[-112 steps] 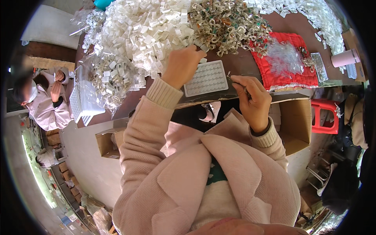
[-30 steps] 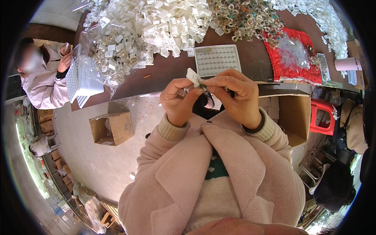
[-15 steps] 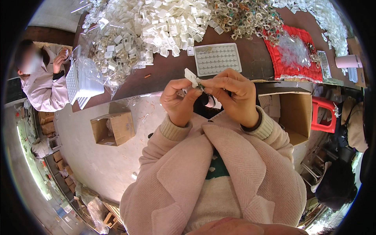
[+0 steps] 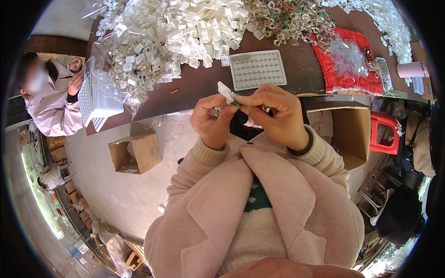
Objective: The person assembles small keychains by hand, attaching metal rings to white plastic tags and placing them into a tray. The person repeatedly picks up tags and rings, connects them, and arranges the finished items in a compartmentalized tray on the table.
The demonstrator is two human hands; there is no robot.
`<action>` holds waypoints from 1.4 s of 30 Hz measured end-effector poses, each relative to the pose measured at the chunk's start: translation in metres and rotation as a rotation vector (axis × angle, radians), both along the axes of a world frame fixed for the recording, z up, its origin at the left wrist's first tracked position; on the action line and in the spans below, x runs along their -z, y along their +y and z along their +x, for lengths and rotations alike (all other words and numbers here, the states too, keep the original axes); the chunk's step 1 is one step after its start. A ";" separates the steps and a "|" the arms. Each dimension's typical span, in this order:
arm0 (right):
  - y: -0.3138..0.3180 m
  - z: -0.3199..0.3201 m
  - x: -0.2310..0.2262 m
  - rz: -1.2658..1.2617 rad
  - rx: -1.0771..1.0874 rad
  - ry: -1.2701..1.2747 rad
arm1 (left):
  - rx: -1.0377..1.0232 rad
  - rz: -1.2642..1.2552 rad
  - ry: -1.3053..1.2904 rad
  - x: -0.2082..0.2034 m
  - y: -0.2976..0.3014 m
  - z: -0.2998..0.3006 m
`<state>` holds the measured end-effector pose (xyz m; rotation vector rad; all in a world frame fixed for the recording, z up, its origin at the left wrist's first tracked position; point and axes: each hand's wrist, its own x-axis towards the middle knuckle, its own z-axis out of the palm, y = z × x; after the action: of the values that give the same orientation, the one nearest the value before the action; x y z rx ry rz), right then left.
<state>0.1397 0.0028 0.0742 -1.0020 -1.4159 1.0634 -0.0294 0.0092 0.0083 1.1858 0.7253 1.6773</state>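
Observation:
Just in front of my chest, near the table's front edge, my two hands meet at the fingertips. Between thumb and forefinger my left hand pinches a small white plastic card, which sticks up tilted above the fingers. My right hand is closed in a pinch against the card's lower end. A tiny greenish bit shows where the fingertips come together, mostly hidden by them. Beyond the hands lies a white tray with rows of small slots.
Across the table are a heap of white cards, a tangle of rings and a bag of clear pieces on red cloth. Stacked trays stand left, beside a co-worker. Cardboard boxes and a red stool are below.
My hands stay nearly in place, with the white card still held. At the left, the co-worker's hand has come down toward the stacked trays.

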 end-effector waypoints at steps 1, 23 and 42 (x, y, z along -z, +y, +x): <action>0.001 0.001 0.000 -0.030 -0.013 0.023 | 0.034 0.004 0.023 -0.001 0.000 -0.001; -0.001 -0.017 0.011 -0.026 0.117 0.035 | -0.013 -0.152 -0.235 0.000 -0.006 0.021; 0.012 -0.012 0.017 -0.380 -0.200 0.537 | 0.174 -0.353 -0.451 -0.009 -0.005 0.014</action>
<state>0.1280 0.0144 0.0571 -0.7575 -0.9009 1.6496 -0.0154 0.0045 0.0172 0.5774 0.5823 1.5177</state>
